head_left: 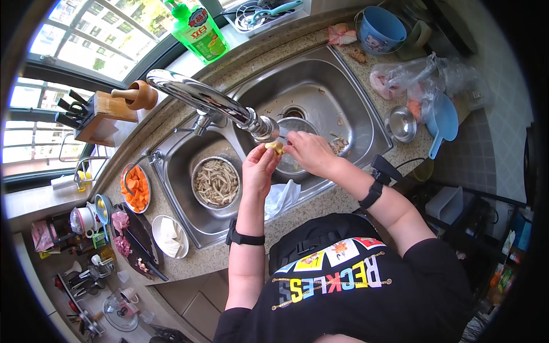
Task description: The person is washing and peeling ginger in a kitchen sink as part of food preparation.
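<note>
My left hand (260, 167) and my right hand (309, 151) meet over the double steel sink (354, 123), just below the tap spout (264, 127). Both hands pinch a small yellowish piece of food (275, 147) between their fingertips. Under the hands sits a strainer (293, 128) in the right basin. A steel bowl (216, 182) of pale strips of food stands in the left basin, close to my left wrist.
A plate of carrot chunks (136, 187), a white plate (169, 235) and a cutting board with meat and a knife (132, 243) lie left of the sink. A knife block (97, 116), green soap bottle (197, 28), blue bucket (378, 28), plastic bags (420, 77) and small steel bowl (401, 123) ring the counter.
</note>
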{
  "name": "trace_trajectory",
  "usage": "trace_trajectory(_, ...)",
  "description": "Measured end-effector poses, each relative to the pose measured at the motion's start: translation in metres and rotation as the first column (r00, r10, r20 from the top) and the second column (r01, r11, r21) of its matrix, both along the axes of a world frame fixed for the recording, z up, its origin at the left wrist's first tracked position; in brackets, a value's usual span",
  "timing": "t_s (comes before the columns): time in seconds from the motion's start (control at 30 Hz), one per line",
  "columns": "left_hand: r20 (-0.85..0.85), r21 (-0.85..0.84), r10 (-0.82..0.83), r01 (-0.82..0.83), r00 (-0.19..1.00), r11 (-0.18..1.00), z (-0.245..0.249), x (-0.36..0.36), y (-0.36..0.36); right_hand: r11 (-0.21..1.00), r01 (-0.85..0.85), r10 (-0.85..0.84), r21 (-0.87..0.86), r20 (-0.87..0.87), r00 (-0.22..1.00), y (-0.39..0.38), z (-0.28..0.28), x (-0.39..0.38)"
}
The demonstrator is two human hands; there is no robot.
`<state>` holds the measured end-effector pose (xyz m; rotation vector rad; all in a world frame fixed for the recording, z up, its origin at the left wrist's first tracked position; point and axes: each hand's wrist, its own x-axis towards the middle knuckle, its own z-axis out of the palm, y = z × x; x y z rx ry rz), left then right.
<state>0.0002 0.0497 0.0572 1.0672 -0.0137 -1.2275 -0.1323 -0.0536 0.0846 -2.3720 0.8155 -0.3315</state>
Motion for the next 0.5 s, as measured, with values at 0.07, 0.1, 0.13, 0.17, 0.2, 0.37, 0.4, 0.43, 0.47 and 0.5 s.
trace_trajectory(0.07, 0.022, -0.023, -0.001, 0.002, 1.0, 1.0, -0.001, 0.0, 0.0, 1.0, -0.006, 0.005, 0.03, 0.039, 0.999, 0.0, -0.003, -0.002)
trace_trajectory(0.1, 0.022, -0.023, -0.001, 0.002, 1.0, 1.0, 0.0, 0.0, 0.0, 0.999, 0.005, -0.008, 0.041, 0.075, 0.997, 0.001, -0.005, -0.002)
trace_trajectory(0.13, 0.044, -0.033, -0.008, 0.01, 0.999, 0.999, 0.001, -0.001, 0.0, 0.999, 0.015, -0.021, 0.052, 0.111, 0.994, 0.001, -0.005, -0.002)
trace_trajectory(0.17, 0.066, -0.042, -0.015, 0.018, 0.998, 0.999, 0.002, -0.002, -0.001, 0.999, 0.016, -0.021, 0.052, 0.112, 0.994, 0.001, -0.004, -0.003)
trace_trajectory(0.2, 0.066, -0.042, -0.016, 0.018, 0.998, 0.999, 0.003, -0.003, -0.001, 0.996, -0.001, -0.005, 0.085, 0.073, 0.997, 0.001, -0.002, -0.003)
trace_trajectory(0.37, 0.158, -0.042, 0.035, -0.029, 0.987, 0.999, 0.004, -0.01, -0.003, 0.983, -0.048, 0.063, 0.175, -0.081, 0.995, 0.007, 0.012, -0.001)
trace_trajectory(0.4, 0.157, -0.042, 0.032, -0.025, 0.987, 0.999, 0.005, -0.012, -0.003, 0.985, -0.048, 0.064, 0.166, -0.089, 0.994, 0.008, 0.011, 0.0)
trace_trajectory(0.43, 0.179, -0.026, 0.057, -0.053, 0.982, 0.998, 0.006, -0.014, -0.003, 0.986, -0.048, 0.064, 0.157, -0.097, 0.993, 0.01, 0.011, 0.001)
trace_trajectory(0.47, 0.203, -0.01, 0.081, -0.081, 0.976, 0.997, 0.007, -0.016, -0.003, 0.986, -0.046, 0.062, 0.158, -0.098, 0.993, 0.01, 0.012, 0.002)
trace_trajectory(0.5, 0.203, -0.009, 0.079, -0.078, 0.976, 0.997, 0.003, -0.016, -0.003, 0.989, -0.061, 0.081, 0.136, -0.147, 0.986, 0.009, 0.015, 0.003)
